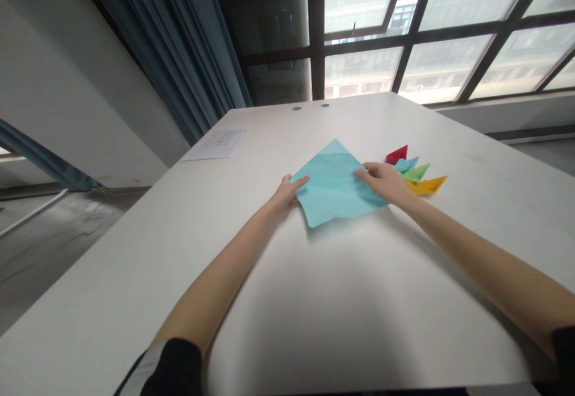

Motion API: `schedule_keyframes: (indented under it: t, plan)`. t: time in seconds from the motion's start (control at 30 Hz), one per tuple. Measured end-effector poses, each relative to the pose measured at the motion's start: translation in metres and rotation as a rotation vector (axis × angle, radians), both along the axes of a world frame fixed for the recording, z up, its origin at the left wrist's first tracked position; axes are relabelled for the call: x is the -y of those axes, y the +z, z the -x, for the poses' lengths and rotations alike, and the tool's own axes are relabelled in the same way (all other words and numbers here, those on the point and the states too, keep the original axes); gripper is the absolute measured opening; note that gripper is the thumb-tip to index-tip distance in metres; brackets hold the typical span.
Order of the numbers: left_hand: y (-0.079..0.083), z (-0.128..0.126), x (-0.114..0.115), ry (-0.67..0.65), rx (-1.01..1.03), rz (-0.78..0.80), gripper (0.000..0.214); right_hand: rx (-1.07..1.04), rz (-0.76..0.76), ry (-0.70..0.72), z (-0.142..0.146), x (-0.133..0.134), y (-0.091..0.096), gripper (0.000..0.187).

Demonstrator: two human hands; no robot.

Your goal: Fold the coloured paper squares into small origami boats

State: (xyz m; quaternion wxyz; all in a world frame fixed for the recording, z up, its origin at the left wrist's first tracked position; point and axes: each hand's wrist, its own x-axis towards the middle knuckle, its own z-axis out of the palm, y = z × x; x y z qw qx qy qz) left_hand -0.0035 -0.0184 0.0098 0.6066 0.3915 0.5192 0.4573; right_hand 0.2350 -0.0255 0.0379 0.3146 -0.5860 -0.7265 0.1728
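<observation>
A light blue sheet of paper (335, 183) with faint creases is held between both hands, its near edge raised a little over the table. My left hand (290, 192) grips its left corner, thumb on top and fingers underneath. On the right side, my right hand (381, 180) pinches the sheet with the thumb on top; its other fingers are partly hidden beneath. Just past that hand lie folded paper boats in a row: red (398, 154), blue (407, 164), green (417, 172) and yellow (426, 186), partly covered by the hand.
The white table (269, 300) stretches away toward the windows (363, 72). A printed sheet (218, 144) lies at its far left edge. Two dark round grommets (297, 108) sit near the far edge. A blue curtain (166, 36) hangs behind on the left.
</observation>
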Motion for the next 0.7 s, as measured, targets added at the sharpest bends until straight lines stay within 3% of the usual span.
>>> schedule_keyframes:
  t: [0.07,0.17,0.27,0.4,0.53,0.6,0.7]
  plan:
    - [-0.001,-0.001,0.0,0.018,-0.006,-0.007,0.105,-0.174,0.115,-0.023,-0.001,-0.003,-0.003,0.029]
    - [-0.004,-0.001,-0.001,0.011,0.016,-0.144,0.115,-0.466,0.262,-0.067,-0.002,-0.007,-0.008,0.026]
    - [-0.004,0.001,-0.002,-0.033,0.05,-0.29,0.111,-0.645,0.279,-0.117,-0.002,-0.009,-0.014,0.044]
    - [-0.004,0.003,-0.003,-0.132,0.026,-0.277,0.085,-0.705,0.195,-0.146,-0.005,-0.01,-0.021,0.061]
    - [-0.008,0.003,-0.006,-0.173,-0.029,-0.288,0.04,-0.649,0.153,-0.079,-0.006,-0.011,-0.021,0.04]
    - [-0.009,0.003,-0.008,-0.16,-0.027,-0.299,0.034,-0.602,0.154,-0.043,-0.005,-0.012,-0.02,0.026]
    - [-0.009,0.005,-0.01,-0.095,0.003,-0.28,0.035,-0.624,0.188,-0.02,-0.004,-0.012,-0.019,0.024]
